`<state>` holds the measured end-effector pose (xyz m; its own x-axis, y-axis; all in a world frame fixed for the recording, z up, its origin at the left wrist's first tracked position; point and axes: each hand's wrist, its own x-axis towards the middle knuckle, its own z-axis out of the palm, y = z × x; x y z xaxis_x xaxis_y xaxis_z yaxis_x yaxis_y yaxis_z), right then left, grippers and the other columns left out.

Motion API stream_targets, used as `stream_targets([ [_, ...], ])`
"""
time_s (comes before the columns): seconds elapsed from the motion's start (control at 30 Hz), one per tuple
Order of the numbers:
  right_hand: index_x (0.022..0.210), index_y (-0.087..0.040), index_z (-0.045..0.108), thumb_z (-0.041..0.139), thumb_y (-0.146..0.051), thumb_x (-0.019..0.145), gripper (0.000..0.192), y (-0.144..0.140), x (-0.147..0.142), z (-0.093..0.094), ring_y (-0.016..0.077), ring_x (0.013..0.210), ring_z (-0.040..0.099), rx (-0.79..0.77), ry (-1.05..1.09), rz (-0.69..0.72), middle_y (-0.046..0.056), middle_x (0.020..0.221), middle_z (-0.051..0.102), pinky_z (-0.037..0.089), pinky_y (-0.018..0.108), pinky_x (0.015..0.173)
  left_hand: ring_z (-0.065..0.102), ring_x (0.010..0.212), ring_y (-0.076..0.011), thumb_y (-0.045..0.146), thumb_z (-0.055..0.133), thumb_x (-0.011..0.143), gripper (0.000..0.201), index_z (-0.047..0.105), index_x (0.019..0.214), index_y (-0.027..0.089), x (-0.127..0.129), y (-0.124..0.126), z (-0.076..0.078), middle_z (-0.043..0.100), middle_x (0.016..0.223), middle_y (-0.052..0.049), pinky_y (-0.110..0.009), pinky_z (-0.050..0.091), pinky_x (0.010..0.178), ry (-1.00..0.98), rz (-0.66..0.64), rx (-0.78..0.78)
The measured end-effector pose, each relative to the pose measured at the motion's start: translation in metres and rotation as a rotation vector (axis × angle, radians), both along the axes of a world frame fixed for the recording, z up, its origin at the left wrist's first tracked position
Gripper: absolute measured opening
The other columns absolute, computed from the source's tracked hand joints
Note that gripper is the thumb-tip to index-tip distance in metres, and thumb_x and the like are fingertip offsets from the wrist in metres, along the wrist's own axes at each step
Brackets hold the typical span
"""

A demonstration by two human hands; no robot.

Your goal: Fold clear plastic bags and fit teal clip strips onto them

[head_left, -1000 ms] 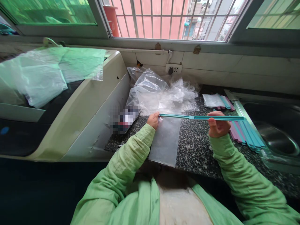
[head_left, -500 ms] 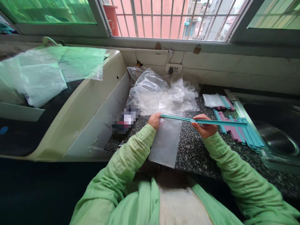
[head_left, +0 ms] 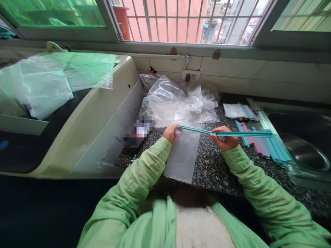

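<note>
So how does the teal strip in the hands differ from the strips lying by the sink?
The held teal strip is single, lifted off the counter and running left to right between the left hand and right hand. The strips by the sink lie flat in a loose pile, teal mixed with pink. Both are long, thin and flat.

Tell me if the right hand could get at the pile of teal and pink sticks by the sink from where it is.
Probably yes. The right hand grips the long teal stick near its middle, and the pile of sticks lies just to its right on the countertop with nothing between them. The hand is occupied, though.
</note>
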<state>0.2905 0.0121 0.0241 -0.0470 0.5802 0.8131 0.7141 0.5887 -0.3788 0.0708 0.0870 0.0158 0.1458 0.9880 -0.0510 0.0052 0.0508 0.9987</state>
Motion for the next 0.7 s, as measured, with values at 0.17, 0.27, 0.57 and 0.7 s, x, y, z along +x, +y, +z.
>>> stream_targets([
  [0.17,0.074,-0.02,0.061,0.064,-0.024,0.07,0.006,0.0,0.001,-0.001,0.0159,0.061,0.059,0.008,0.017,0.004,0.003,0.067,0.064,0.05,0.031,0.057,0.03,0.031,-0.0047,0.015,0.053,0.063,0.014,0.046,0.051,0.016,0.005,-0.007,0.008,0.034,0.037,0.008,-0.018,0.025,0.034,-0.181,-0.107,-0.256],
  [0.27,0.074,-0.02,0.062,0.064,-0.026,0.07,0.008,0.0,0.006,-0.002,0.0157,0.062,0.059,0.01,0.07,-0.042,0.003,0.069,0.064,0.049,0.031,0.057,0.026,0.028,-0.0032,0.013,0.055,0.06,0.015,0.043,0.051,0.016,0.005,-0.01,0.01,0.032,0.034,0.01,-0.016,0.021,0.032,-0.216,-0.152,-0.283],
  [0.57,0.075,-0.02,0.064,0.064,-0.035,0.07,0.016,0.005,0.019,-0.009,0.0108,0.053,0.052,-0.006,0.245,-0.291,0.002,0.07,0.062,0.046,0.026,0.049,0.032,0.029,-0.0045,0.027,0.062,0.052,0.018,0.047,0.055,0.016,0.001,-0.015,0.014,0.038,0.035,0.009,-0.019,0.029,0.032,-0.282,-0.263,-0.181],
  [0.7,0.075,-0.019,0.064,0.064,-0.034,0.07,0.016,0.005,0.012,-0.015,0.0108,0.053,0.053,-0.03,0.173,-0.231,0.002,0.069,0.062,0.045,0.025,0.047,0.034,0.031,-0.0042,0.033,0.066,0.048,0.026,0.048,0.057,0.016,0.001,-0.016,0.013,0.041,0.039,0.008,-0.019,0.029,0.032,-0.317,-0.288,-0.16],
])
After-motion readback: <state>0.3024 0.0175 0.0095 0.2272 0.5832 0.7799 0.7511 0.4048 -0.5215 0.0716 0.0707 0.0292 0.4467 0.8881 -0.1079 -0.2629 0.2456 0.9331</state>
